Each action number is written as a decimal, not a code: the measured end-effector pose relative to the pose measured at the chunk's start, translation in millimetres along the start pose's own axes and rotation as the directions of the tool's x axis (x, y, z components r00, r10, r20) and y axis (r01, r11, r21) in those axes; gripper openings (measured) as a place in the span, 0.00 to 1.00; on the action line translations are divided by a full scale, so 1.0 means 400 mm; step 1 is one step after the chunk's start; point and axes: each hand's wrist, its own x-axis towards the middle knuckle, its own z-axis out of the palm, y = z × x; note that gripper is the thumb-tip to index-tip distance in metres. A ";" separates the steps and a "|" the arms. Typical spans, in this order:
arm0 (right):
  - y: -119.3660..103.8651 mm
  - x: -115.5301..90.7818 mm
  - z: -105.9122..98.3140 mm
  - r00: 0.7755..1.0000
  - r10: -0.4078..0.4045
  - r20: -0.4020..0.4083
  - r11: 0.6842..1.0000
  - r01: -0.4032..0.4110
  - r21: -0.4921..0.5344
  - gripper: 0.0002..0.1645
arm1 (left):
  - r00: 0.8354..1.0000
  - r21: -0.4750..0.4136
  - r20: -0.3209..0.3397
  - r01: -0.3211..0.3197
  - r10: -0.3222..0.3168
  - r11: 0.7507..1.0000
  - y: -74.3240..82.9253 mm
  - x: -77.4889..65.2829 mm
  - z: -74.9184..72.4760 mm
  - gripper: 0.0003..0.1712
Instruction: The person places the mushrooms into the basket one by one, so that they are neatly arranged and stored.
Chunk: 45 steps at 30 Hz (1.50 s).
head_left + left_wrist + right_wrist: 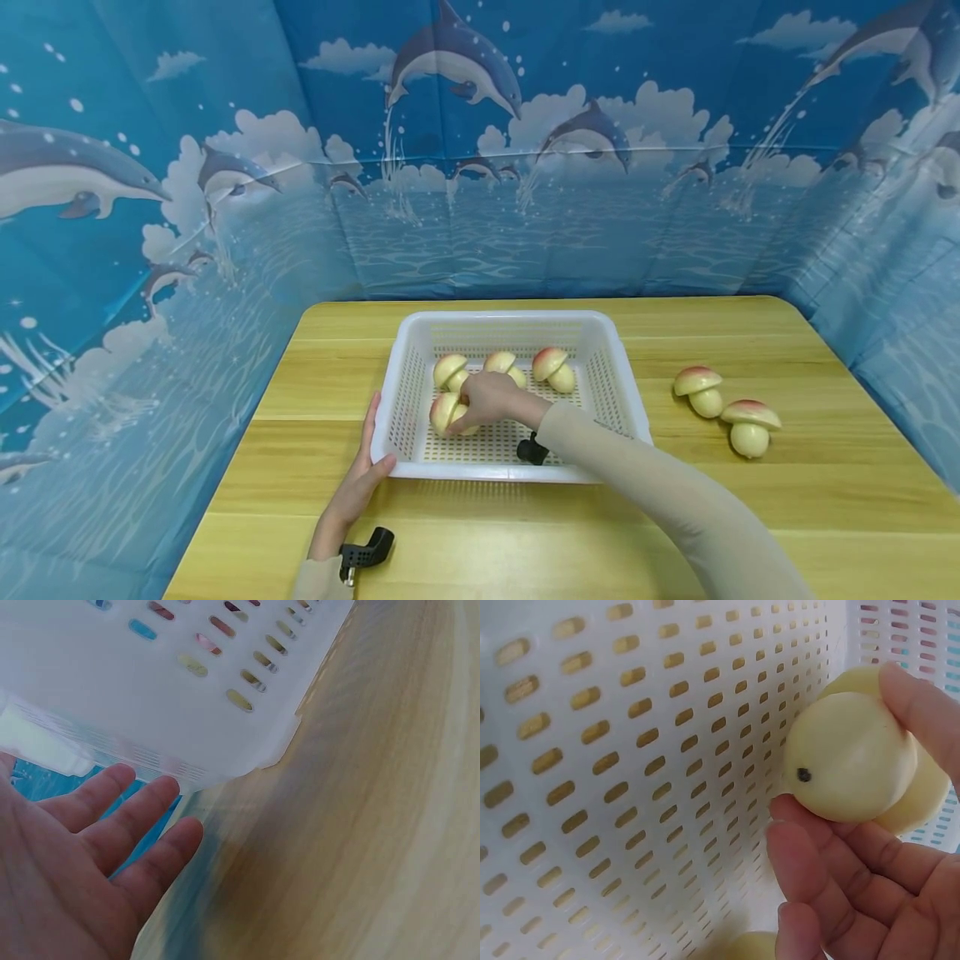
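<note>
- We see the right hand (pixel 491 398) near the middle of the head frame, inside the white basket (pixel 495 472); its thumb and fingers pinch 1 yellow mushroom (pixel 444 410) with a pink-tinged cap; we cannot tell whether this mushroom touches the basket's floor
- We see its pale rounded end, marked by a dark spot, right of centre in the right wrist frame; the thumb is above it, the other fingers below
- We find the left hand (pixel 363 479) at the basket's lower left corner, resting against it; its fingers (pixel 135 817) are straight and spread, gripping nothing
- We count 3 more in the basket's far half: the far left mushroom (pixel 450 372), the far middle mushroom (pixel 504 367) and the far right mushroom (pixel 553 369)
- We see 2 at centre right of the frame, just beside each other on the wooden surface (pixel 300 425): the outside left mushroom (pixel 697 382) and the outside right mushroom (pixel 750 414)
</note>
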 end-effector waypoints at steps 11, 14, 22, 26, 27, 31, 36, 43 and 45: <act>0.001 -0.005 0.004 0.999 0.047 0.007 0.999 -0.047 -0.011 0.31 | 1.000 -0.007 -0.005 0.004 -0.004 1.000 0.001 0.001 0.003 0.46; 0.001 -0.006 0.004 0.998 0.064 0.018 0.998 -0.064 -0.016 0.31 | 1.000 -0.010 -0.015 0.013 -0.013 1.000 0.000 0.000 0.004 0.46; -0.002 -0.007 0.005 0.994 0.101 0.034 0.994 -0.100 -0.039 0.31 | 1.000 -0.003 -0.011 0.006 -0.006 1.000 -0.004 0.001 0.003 0.46; -0.001 -0.009 0.004 0.994 0.099 0.055 0.995 -0.097 -0.038 0.31 | 1.000 -0.003 -0.008 0.004 -0.004 1.000 -0.006 0.000 0.003 0.46; -0.001 -0.010 0.003 0.993 0.099 0.063 0.994 -0.096 -0.042 0.31 | 1.000 -0.005 -0.012 0.005 -0.006 1.000 -0.006 0.000 0.002 0.46; -0.002 -0.013 -0.007 0.990 0.105 0.089 0.993 -0.099 -0.070 0.28 | 1.000 -0.007 -0.022 0.001 -0.002 1.000 -0.005 0.001 0.003 0.46; -0.004 -0.020 -0.018 0.988 0.117 0.101 0.989 -0.106 -0.103 0.28 | 1.000 0.007 -0.020 -0.007 0.007 1.000 -0.007 0.001 0.003 0.46; 0.005 -0.037 -0.042 0.982 0.155 0.105 0.978 -0.137 -0.159 0.32 | 1.000 0.004 -0.004 -0.011 0.011 1.000 -0.004 0.002 0.001 0.47; 0.010 -0.044 -0.059 0.983 0.150 0.105 0.978 -0.132 -0.160 0.36 | 1.000 0.000 0.000 -0.013 0.013 1.000 -0.004 0.001 0.001 0.47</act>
